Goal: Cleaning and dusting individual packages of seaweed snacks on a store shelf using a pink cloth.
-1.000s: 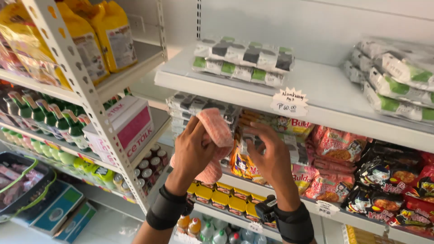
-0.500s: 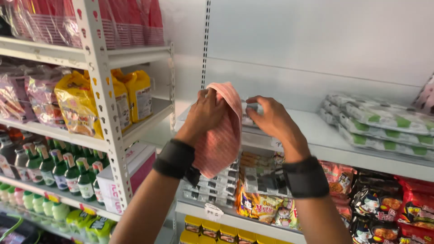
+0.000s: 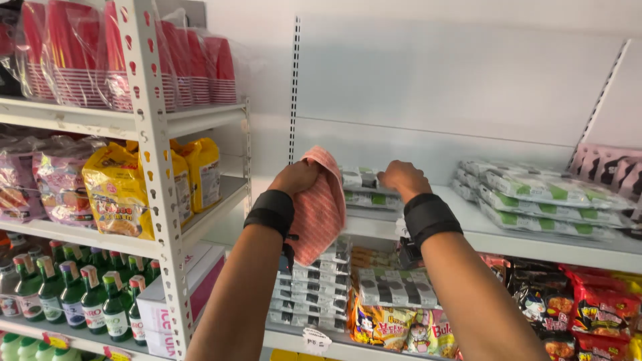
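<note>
My left hand [image 3: 297,179] is raised in front of a white shelf [image 3: 508,234] and grips a pink striped cloth [image 3: 319,207], which hangs down over my wrist. A black wristband sits on each forearm. My right hand [image 3: 401,179] reaches onto the same shelf, its fingers curled on a small stack of flat grey, white and green packets [image 3: 361,187]. Its fingertips are hidden behind the knuckles, so its hold on the packets is unclear.
More flat packets [image 3: 542,200] lie stacked at the right of the shelf. Below are noodle packs [image 3: 394,327] and red snack bags [image 3: 595,307]. A white metal rack [image 3: 157,167] at left carries red cups [image 3: 127,60], yellow bags [image 3: 124,190] and green bottles [image 3: 100,301].
The view has tilted upward from the lower shelves. Both hands rose to the upper shelf, the left still carrying the cloth, the right now on the packet stack.
</note>
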